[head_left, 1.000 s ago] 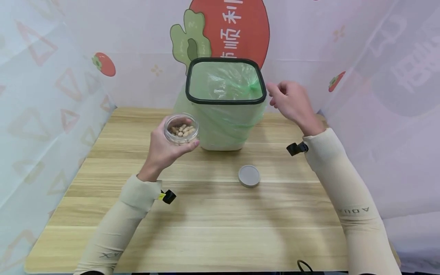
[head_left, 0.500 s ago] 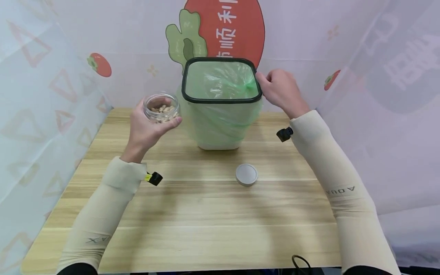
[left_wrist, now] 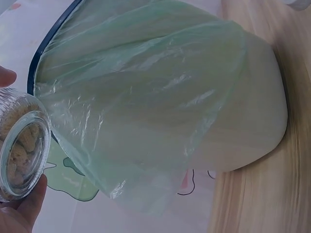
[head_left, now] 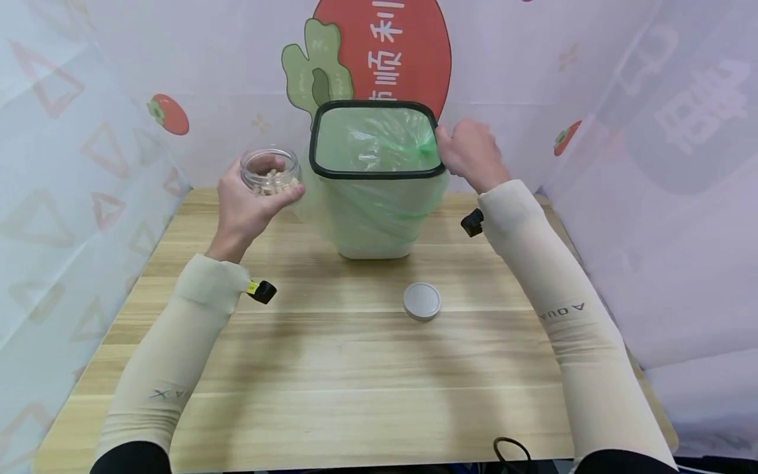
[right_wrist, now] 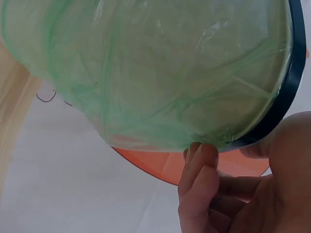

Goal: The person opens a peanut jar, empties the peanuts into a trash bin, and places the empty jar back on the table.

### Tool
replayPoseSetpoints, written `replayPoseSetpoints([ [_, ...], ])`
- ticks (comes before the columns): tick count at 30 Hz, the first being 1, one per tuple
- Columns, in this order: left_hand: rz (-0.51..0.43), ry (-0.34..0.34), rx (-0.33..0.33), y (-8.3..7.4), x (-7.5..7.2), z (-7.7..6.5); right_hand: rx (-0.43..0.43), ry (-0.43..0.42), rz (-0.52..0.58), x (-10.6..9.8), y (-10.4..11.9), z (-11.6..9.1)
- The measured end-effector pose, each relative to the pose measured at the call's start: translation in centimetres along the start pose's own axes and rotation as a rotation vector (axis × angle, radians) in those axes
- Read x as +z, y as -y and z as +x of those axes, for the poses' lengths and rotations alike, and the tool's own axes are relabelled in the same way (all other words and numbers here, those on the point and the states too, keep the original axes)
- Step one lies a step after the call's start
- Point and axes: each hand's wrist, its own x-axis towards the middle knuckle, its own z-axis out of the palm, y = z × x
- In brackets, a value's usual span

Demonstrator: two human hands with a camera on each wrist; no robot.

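My left hand [head_left: 239, 209] grips a clear round jar [head_left: 270, 172], lidless, left of the trash bin and level with its upper part. Tan pieces that look like unshelled peanuts [left_wrist: 22, 150] lie inside the jar. The bin [head_left: 379, 249] is pale, lined with a thin green plastic bag [head_left: 379, 204], and topped by a black rim [head_left: 379, 176]. At the bin's right side my right hand [head_left: 472, 155] holds the rim, its thumb at the rim and curled fingertips [right_wrist: 206, 155] against the bag from outside. The thumb's tip is partly hidden.
A round grey lid [head_left: 422, 301] lies on the wooden table [head_left: 355, 395] in front of the bin. Printed cloth walls [head_left: 237, 79] enclose the back and sides. A dark cable loop [head_left: 510, 447] sits at the front edge.
My left hand has moved left and upward with the jar, away from the bin's front. My right hand has come left from beside the bin onto its rim. The view has shifted slightly.
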Motion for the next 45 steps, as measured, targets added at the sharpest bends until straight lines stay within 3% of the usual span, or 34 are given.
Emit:
replayPoseSetpoints([
  [26, 0.111, -0.023, -0.047, -1.1, 0.3, 4.4, 0.003, 0.005, -0.014, 1.0, 0.9, 0.5],
  [39, 0.268, -0.034, 0.028, -1.8, 0.4, 6.8, 0.008, -0.027, 0.004, 1.3, 1.0, 0.2],
  [45, 0.297, -0.016, 0.064, -2.5, 1.0, 7.4, 0.012, -0.027, 0.004, 1.3, 1.0, 0.1],
])
